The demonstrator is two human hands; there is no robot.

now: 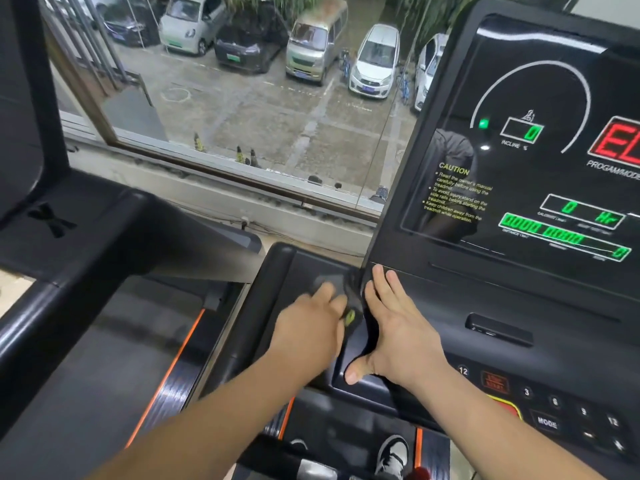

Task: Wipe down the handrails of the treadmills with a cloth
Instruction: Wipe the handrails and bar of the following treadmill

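Note:
My left hand, blurred by motion, holds a dark grey cloth with a small yellow-green tag. It holds the cloth against the black left-hand tray of the treadmill console. The thick black handrail of this treadmill runs just left of that hand. My right hand lies flat on the console right of the cloth. Its fingers are straight and point away from me, and its thumb is spread toward me. It holds nothing.
The lit display panel rises at the right, with number buttons below it. A neighbouring treadmill's black frame and handrail fill the left. A window onto parked cars is ahead. My shoe stands on the belt.

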